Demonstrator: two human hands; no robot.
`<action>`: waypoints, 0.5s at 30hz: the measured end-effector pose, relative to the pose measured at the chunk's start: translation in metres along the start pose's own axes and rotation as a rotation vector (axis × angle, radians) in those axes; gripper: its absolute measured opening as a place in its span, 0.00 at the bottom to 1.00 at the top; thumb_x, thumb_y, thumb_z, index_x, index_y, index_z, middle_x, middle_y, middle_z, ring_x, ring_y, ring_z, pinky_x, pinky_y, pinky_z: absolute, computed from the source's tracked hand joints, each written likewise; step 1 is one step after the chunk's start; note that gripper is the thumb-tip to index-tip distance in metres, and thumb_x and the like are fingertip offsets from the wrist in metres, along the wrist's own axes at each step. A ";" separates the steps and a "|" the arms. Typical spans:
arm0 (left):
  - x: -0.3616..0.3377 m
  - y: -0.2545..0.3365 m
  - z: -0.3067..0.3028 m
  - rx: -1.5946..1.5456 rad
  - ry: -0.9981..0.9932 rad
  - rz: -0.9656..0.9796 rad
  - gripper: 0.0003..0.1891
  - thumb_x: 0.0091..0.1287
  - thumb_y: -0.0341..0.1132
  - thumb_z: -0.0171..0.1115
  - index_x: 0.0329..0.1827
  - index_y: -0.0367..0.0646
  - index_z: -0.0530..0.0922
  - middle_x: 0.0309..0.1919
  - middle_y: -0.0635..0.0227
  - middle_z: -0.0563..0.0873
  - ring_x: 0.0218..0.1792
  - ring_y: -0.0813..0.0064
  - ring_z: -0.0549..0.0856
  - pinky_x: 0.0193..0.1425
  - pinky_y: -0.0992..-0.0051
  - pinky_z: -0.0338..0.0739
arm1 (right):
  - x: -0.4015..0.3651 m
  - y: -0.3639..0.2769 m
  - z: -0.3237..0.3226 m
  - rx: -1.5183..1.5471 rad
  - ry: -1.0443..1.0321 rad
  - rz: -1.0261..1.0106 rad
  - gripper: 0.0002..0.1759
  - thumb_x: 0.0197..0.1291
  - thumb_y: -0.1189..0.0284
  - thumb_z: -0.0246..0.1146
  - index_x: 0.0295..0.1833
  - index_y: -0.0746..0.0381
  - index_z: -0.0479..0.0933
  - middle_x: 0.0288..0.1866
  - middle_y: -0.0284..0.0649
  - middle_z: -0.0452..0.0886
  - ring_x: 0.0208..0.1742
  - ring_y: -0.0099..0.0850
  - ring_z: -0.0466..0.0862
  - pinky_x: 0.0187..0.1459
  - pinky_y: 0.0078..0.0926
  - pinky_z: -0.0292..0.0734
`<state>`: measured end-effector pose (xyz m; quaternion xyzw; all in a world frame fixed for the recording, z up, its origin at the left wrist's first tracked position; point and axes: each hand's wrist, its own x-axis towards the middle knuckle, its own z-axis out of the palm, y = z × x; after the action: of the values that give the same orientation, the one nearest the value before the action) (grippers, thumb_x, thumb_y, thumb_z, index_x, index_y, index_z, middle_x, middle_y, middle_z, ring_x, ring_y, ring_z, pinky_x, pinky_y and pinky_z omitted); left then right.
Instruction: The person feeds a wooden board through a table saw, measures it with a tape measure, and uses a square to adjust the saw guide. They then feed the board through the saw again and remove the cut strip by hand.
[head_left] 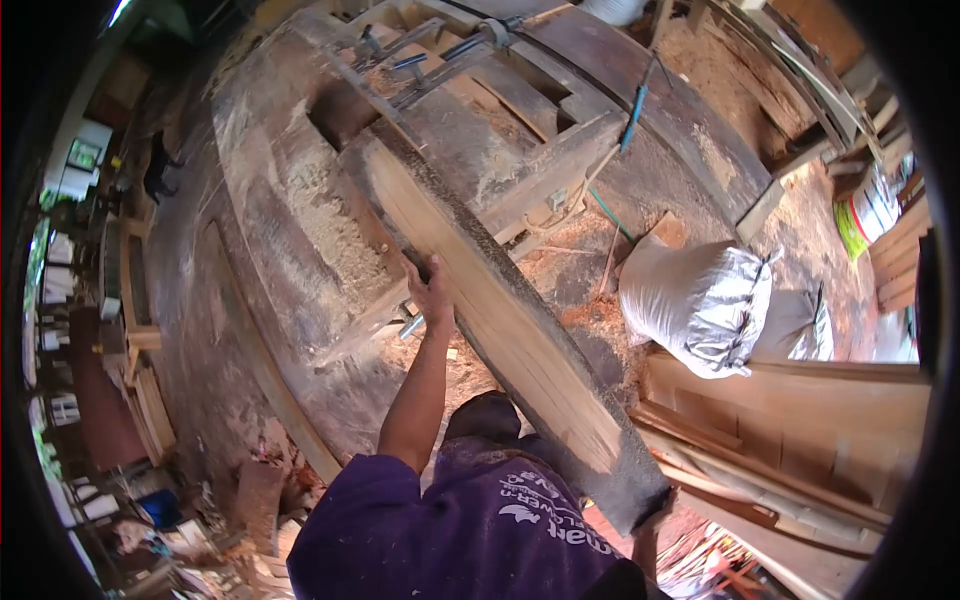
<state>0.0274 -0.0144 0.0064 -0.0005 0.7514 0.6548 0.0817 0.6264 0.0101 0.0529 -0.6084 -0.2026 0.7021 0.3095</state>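
Note:
A long, thick wooden beam (500, 320) with dark edges and a pale sawn face runs diagonally across the view. Its far end rests on the workbench, next to a dark rectangular opening. My left hand (430, 290) grips the beam's left edge near the middle, with the arm stretched forward. At the near end, low on the right, my right hand (655, 520) holds the beam's corner; it is in shadow and partly hidden. Beneath the beam is the dusty wooden workbench (500, 165), with a heap of sawdust (330, 200) left of the beam.
Tied white sacks (695, 300) stand on the floor right of the bench. Large boards (790, 420) lie at the lower right. A blue-handled bar clamp (635, 115) is at the bench's right corner. A curved wooden strip (265, 355) lies at left, and scrap wood fills the lower left.

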 end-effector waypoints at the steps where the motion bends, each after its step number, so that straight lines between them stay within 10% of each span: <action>1: 0.004 0.001 -0.002 -0.015 -0.004 -0.009 0.45 0.69 0.49 0.62 0.80 0.38 0.47 0.79 0.50 0.53 0.76 0.56 0.59 0.77 0.65 0.56 | 0.004 0.006 -0.005 0.011 -0.022 0.030 0.45 0.65 0.34 0.47 0.71 0.62 0.67 0.70 0.45 0.71 0.69 0.44 0.70 0.70 0.43 0.64; 15: 0.035 0.015 -0.011 -0.019 -0.131 -0.043 0.46 0.72 0.50 0.59 0.81 0.41 0.40 0.80 0.55 0.43 0.76 0.59 0.58 0.77 0.62 0.59 | 0.011 0.038 -0.006 0.061 0.142 0.078 0.40 0.68 0.41 0.50 0.70 0.63 0.67 0.67 0.41 0.73 0.66 0.40 0.71 0.70 0.37 0.60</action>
<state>-0.0103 -0.0196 0.0182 0.0254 0.7380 0.6586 0.1451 0.6240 -0.0108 0.0186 -0.6543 -0.1349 0.6746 0.3140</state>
